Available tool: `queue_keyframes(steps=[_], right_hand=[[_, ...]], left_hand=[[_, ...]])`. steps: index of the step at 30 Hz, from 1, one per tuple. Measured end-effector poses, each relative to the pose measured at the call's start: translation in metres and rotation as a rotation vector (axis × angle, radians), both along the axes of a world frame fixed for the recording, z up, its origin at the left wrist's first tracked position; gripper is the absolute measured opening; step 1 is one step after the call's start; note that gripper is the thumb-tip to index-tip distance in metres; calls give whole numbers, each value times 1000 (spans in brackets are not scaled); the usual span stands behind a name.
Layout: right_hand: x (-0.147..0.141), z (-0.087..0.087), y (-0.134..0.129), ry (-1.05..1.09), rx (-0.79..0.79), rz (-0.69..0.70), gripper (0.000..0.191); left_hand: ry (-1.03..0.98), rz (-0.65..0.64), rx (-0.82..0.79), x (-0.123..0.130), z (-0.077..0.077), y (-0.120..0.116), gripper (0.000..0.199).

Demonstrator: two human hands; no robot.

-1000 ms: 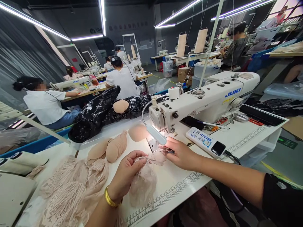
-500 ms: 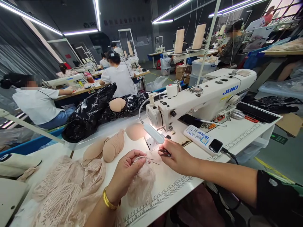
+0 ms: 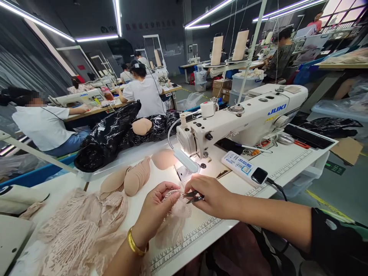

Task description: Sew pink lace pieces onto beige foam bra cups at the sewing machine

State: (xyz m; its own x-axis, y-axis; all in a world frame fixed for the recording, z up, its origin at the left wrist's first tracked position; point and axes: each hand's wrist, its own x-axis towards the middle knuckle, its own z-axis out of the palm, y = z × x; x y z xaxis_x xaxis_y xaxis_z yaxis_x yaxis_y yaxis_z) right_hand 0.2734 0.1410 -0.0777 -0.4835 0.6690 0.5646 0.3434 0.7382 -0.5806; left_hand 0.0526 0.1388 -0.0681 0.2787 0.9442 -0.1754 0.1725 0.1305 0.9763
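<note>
My left hand [image 3: 158, 203] pinches the edge of a sheer pale pink lace piece [image 3: 176, 218], whose loose part hangs down onto the white table. Held in my right hand [image 3: 214, 197] is a pair of dark thread snips [image 3: 194, 196], blades pointing left at the lace edge beside my left fingertips. Whether the blades touch the fabric I cannot tell. Just beyond my hands stands a white sewing machine [image 3: 238, 119], its lamp [image 3: 186, 160] lighting the needle area. A heap of beige lace fabric [image 3: 83, 230] lies to the left, near stacked beige bra cups [image 3: 137, 178].
A power bank [image 3: 244, 167] rests right of the machine head. Black plastic bags [image 3: 106, 138] lie behind the table, with a beige cup [image 3: 142, 126] on them. A printed ruler [image 3: 198, 234] runs along the front edge. Co-workers [image 3: 143, 92] sit at machines farther back.
My right hand has moved left and slightly down, bringing the snips up to the lace at my left fingertips. The left hand keeps its pinch. The view has shifted slightly.
</note>
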Motion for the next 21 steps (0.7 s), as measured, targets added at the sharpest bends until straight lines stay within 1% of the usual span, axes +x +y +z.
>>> queue_keyframes(steps=[3,6,10,13,16,18,20,21], right_hand=[[-4,-2,3,-13,-77,-15,13],[-1,-2,3,7,-144,-47,16],[8,-3,4,59,-139,-117,15],[9,-3,1,51,-81,-127,14],[3,-2,-5,33,60,-119,18],[-1,-1,-7,-1,174,-48,22],[2,-4,-5,-110,251,68,24],[7,-7,-2,-179,269,103,24]], left_hand=[[31,-10,21,0,1,-1,38],[39,-31,15,0,2,-2,38],[5,-20,-27,1,4,-2,40],[-17,-22,-35,2,4,-3,40],[-44,-40,-48,4,1,-2,38],[-71,-61,-47,5,-1,-2,35],[-82,-93,-54,4,-3,-1,34],[-73,-102,-56,3,-3,-1,33]])
